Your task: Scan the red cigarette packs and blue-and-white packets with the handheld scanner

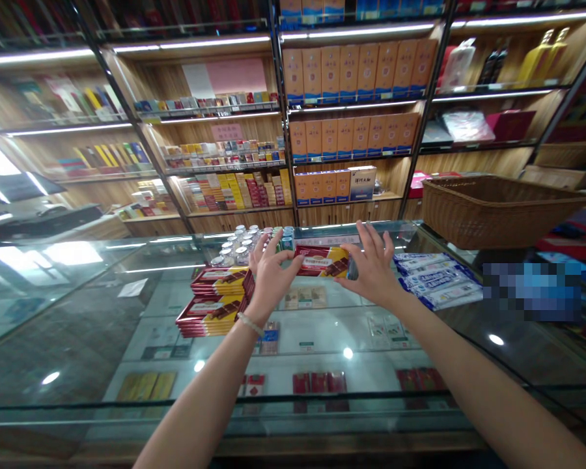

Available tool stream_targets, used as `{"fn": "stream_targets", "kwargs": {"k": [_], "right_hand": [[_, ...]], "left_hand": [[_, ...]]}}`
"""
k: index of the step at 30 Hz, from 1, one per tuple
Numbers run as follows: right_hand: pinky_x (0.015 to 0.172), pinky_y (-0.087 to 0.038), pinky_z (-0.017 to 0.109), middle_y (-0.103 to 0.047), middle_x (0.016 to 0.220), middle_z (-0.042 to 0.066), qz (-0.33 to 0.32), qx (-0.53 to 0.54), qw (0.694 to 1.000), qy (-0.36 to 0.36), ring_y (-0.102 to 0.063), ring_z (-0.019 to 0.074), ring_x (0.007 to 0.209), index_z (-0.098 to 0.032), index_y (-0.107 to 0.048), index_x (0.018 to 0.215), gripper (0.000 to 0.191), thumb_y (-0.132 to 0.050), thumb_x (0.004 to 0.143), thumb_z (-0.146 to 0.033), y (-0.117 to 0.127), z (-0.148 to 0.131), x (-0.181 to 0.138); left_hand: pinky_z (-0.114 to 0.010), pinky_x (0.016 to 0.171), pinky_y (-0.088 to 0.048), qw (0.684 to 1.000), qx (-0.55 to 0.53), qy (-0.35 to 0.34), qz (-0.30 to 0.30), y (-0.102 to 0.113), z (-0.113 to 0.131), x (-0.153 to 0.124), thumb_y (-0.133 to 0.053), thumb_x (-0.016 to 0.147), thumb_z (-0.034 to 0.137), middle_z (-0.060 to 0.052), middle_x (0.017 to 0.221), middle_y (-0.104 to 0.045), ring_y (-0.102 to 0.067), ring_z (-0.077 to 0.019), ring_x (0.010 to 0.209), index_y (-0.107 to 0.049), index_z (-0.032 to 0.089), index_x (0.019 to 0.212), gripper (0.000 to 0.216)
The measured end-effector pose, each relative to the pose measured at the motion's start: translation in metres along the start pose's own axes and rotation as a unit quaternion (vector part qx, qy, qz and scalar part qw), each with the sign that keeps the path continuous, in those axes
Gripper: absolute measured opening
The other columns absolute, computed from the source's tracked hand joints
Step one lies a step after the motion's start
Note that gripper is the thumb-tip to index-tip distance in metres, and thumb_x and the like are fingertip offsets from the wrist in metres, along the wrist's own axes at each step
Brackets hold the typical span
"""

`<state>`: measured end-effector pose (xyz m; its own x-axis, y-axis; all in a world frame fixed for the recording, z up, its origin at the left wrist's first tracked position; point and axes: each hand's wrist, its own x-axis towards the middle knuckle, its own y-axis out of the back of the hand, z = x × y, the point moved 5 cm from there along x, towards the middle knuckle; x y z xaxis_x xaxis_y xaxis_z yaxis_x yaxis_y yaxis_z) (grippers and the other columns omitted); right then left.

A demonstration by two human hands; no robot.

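A red and yellow chocolate bar (pixel 320 262) is held level above the glass counter, its wrapper's printed face toward me. My left hand (pixel 276 268) pinches the bar's left end between thumb and fingers; a pale bracelet circles that wrist. At the opposite end, the thumb and fingers of my right hand (pixel 371 266) close on the bar, with the other fingers raised. Two piles of matching chocolate bars lie left of my left hand, a front stack (pixel 209 317) and a rear stack (pixel 218 281). Blue and white packets (pixel 437 280) lie fanned to the right of my right hand.
Small cans and jars (pixel 237 244) stand behind the stacks. A wicker basket (pixel 498 212) sits at the right of the glass counter (pixel 322 365), which has cigarette packs (pixel 320 384) inside. Shelves with orange boxes (pixel 349 71) line the back wall.
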<state>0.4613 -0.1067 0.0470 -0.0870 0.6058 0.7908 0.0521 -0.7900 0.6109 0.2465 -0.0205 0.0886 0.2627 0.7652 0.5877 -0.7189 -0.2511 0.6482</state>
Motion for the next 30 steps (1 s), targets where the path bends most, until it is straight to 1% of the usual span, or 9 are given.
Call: {"fn": "stream_targets", "kwargs": {"k": [2,4,7,9,10,12,15,22,30], "right_hand": [[0.124,-0.012,0.067,-0.023,0.173,0.022,0.006,-0.006,1.0,0.003,-0.02,0.0403,0.159,-0.021,-0.059,0.131,0.063,-0.076,0.083,-0.058,0.003,0.001,0.001],[0.124,-0.011,0.067,-0.022,0.173,0.022,0.008,-0.015,1.0,0.006,-0.021,0.041,0.159,-0.021,-0.06,0.132,0.062,-0.075,0.084,-0.058,0.006,0.003,0.001],[0.124,-0.01,0.067,-0.019,0.175,0.02,0.003,-0.029,1.0,0.01,-0.02,0.0428,0.159,-0.021,-0.06,0.133,0.061,-0.07,0.087,-0.059,0.008,0.006,0.002],[0.124,-0.009,0.068,-0.017,0.176,0.019,0.001,-0.036,0.999,0.013,-0.019,0.0434,0.159,-0.021,-0.06,0.134,0.061,-0.067,0.089,-0.061,0.009,0.008,0.002],[0.124,-0.008,0.068,-0.017,0.176,0.019,0.001,-0.038,0.999,0.014,-0.019,0.0432,0.158,-0.021,-0.06,0.134,0.061,-0.065,0.09,-0.062,0.008,0.008,0.001],[0.124,-0.007,0.068,-0.017,0.176,0.019,0.001,-0.039,0.999,0.015,-0.019,0.0421,0.158,-0.02,-0.06,0.135,0.061,-0.062,0.092,-0.064,0.008,0.009,0.001],[0.124,-0.008,0.068,-0.017,0.176,0.02,0.0,-0.039,0.999,0.015,-0.018,0.0412,0.159,-0.02,-0.06,0.135,0.061,-0.06,0.093,-0.065,0.007,0.01,0.001],[0.123,-0.009,0.069,-0.02,0.175,0.02,0.006,-0.039,0.999,0.025,-0.021,0.0435,0.158,-0.021,-0.06,0.135,0.061,-0.065,0.091,-0.063,0.008,0.008,0.001],[0.123,-0.009,0.069,-0.023,0.174,0.02,-0.008,-0.035,0.999,0.026,-0.022,0.0431,0.157,-0.021,-0.062,0.135,0.064,-0.067,0.089,-0.065,0.007,0.01,0.002]], "left_hand": [[-0.068,0.128,-0.015,1.0,0.011,-0.014,-0.002,-0.001,-0.003,0.0,-0.069,0.093,0.043,-0.001,0.162,-0.052,-0.031,-0.0352,0.157,-0.079,0.029,0.086,0.019],[-0.07,0.127,-0.014,0.999,0.029,-0.03,0.0,-0.002,-0.005,0.0,-0.069,0.093,0.048,-0.005,0.164,-0.048,-0.028,-0.0369,0.158,-0.079,0.03,0.103,0.024],[-0.071,0.127,-0.01,0.993,0.079,-0.084,0.011,0.001,-0.005,-0.002,-0.078,0.081,0.063,-0.015,0.172,-0.034,-0.019,-0.0411,0.161,-0.065,0.028,0.14,0.07],[-0.069,0.128,-0.001,0.982,0.123,-0.143,0.015,0.002,0.0,-0.005,-0.085,0.07,0.069,-0.018,0.174,-0.026,-0.014,-0.0442,0.162,-0.052,0.027,0.154,0.099],[-0.068,0.128,0.004,0.975,0.143,-0.171,0.013,0.002,0.002,-0.007,-0.088,0.067,0.069,-0.018,0.174,-0.025,-0.013,-0.0451,0.162,-0.048,0.029,0.157,0.106],[-0.067,0.127,0.012,0.962,0.174,-0.21,0.008,0.001,0.005,-0.011,-0.091,0.067,0.062,-0.015,0.175,-0.026,-0.014,-0.0455,0.162,-0.047,0.033,0.158,0.105],[-0.067,0.127,0.015,0.956,0.192,-0.223,0.004,-0.002,0.007,-0.014,-0.092,0.07,0.05,-0.012,0.174,-0.029,-0.017,-0.045,0.162,-0.051,0.036,0.155,0.095],[-0.07,0.127,0.011,0.957,0.191,-0.218,0.004,-0.004,0.011,-0.016,-0.086,0.078,0.038,-0.013,0.171,-0.035,-0.022,-0.0415,0.161,-0.061,0.031,0.14,0.068],[-0.071,0.127,0.008,0.95,0.213,-0.228,-0.004,-0.001,0.012,-0.012,-0.089,0.075,0.036,-0.012,0.172,-0.033,-0.022,-0.0418,0.161,-0.062,0.031,0.136,0.066]]}}
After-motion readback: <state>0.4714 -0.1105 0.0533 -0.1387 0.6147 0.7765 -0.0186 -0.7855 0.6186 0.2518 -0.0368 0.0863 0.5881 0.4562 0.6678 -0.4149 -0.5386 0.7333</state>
